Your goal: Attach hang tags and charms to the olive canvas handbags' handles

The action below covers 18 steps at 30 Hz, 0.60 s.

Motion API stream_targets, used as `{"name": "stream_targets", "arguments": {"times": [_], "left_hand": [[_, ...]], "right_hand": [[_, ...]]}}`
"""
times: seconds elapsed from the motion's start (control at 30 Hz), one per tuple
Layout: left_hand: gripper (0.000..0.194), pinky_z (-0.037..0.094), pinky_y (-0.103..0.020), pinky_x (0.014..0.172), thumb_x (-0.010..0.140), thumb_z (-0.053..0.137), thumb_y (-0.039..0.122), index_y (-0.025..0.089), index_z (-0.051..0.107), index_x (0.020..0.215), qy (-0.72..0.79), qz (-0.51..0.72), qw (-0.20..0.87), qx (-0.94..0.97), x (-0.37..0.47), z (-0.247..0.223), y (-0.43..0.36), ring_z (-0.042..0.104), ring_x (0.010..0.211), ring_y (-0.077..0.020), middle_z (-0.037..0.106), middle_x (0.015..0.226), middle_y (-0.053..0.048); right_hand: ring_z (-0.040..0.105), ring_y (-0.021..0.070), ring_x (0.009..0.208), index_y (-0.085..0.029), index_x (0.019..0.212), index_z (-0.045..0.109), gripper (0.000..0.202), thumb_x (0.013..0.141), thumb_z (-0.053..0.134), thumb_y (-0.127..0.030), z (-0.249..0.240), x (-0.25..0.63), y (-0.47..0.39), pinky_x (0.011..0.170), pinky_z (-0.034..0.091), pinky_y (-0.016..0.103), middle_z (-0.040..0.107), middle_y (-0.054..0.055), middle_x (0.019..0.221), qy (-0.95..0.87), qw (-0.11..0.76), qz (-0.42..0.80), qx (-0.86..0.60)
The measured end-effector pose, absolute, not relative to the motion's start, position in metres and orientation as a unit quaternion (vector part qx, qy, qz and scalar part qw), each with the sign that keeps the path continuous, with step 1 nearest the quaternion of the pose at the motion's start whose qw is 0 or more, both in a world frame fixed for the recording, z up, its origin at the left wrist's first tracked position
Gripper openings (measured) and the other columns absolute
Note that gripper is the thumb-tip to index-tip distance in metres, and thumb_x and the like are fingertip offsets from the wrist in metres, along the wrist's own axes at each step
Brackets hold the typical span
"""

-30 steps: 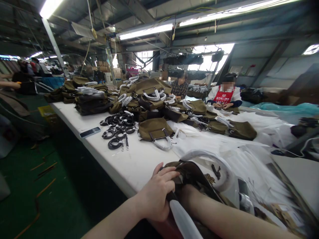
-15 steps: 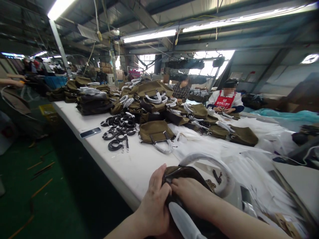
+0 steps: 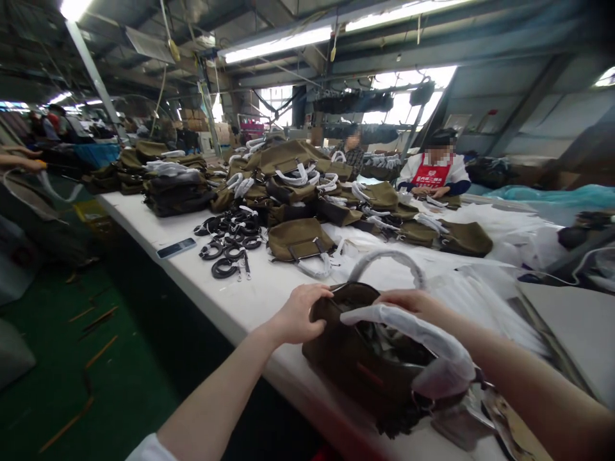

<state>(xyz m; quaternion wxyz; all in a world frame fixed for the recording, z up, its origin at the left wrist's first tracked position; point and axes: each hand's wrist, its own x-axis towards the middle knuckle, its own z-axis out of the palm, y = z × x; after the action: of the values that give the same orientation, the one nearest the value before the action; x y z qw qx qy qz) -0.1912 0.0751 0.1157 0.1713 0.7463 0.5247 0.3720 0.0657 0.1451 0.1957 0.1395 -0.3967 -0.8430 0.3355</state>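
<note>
A dark olive-brown handbag stands on the near table edge with its zipped top open and pale filling showing inside. My left hand is closed on the bag's left end, thumb on the near side and fingers over the rim. Across the opening, my right hand grips the far rim; its fingers are partly hidden behind the near handle, which is wrapped in white. Another wrapped handle arches up behind the bag.
An olive bag lies just beyond, before a heap of similar bags. Coiled black straps and a phone lie left on the white table. White wrapping sheets spread right. A co-worker in a red apron sits opposite.
My hands, close together at the bag's left end before, are now apart. The right hand has moved right along the rim, and the bag's opening now shows more fully.
</note>
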Motion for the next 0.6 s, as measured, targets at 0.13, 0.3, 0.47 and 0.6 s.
{"name": "stream_targets", "arguments": {"times": [0.13,0.3,0.47,0.6], "left_hand": [[0.039,0.034,-0.047,0.113,0.072,0.054,0.008,0.018,0.069,0.106,0.498,0.415,0.184,0.738,-0.184,0.137,0.070,0.058,0.120,-0.0250,0.068,0.122,-0.010],[0.026,0.052,-0.027,0.088,0.085,0.049,0.016,0.017,0.075,0.090,0.393,0.307,0.324,0.804,-0.149,0.169,0.078,0.069,0.094,-0.0183,0.076,0.098,-0.007],[0.047,0.053,-0.035,0.089,0.074,0.070,0.038,0.019,0.068,0.117,0.314,0.066,0.272,0.907,-0.098,0.179,0.100,0.068,0.103,-0.0291,0.072,0.114,-0.010],[0.040,0.056,-0.039,0.074,0.074,0.066,0.036,0.015,0.069,0.108,0.285,-0.018,0.203,0.937,-0.059,0.165,0.111,0.070,0.089,-0.0338,0.074,0.102,-0.014]], "right_hand": [[0.065,0.0210,0.080,-0.021,0.082,0.072,0.038,0.090,0.052,-0.052,0.201,0.120,0.137,0.075,0.050,0.030,0.073,0.004,0.083,-0.850,0.221,0.229,-0.419],[0.067,0.0199,0.085,-0.025,0.084,0.072,0.030,0.092,0.052,-0.047,0.160,0.173,0.104,0.077,0.051,0.029,0.073,0.003,0.091,-0.827,0.264,0.163,-0.469],[0.066,0.0253,0.101,-0.026,0.107,0.069,0.032,0.089,0.055,-0.048,0.128,0.200,0.082,0.089,0.052,0.038,0.071,0.007,0.111,-0.815,0.222,0.149,-0.514],[0.068,0.0236,0.073,-0.022,0.122,0.059,0.051,0.086,0.054,-0.057,0.114,0.201,0.064,0.068,0.053,0.035,0.073,0.006,0.085,-0.742,0.190,0.252,-0.592]]}}
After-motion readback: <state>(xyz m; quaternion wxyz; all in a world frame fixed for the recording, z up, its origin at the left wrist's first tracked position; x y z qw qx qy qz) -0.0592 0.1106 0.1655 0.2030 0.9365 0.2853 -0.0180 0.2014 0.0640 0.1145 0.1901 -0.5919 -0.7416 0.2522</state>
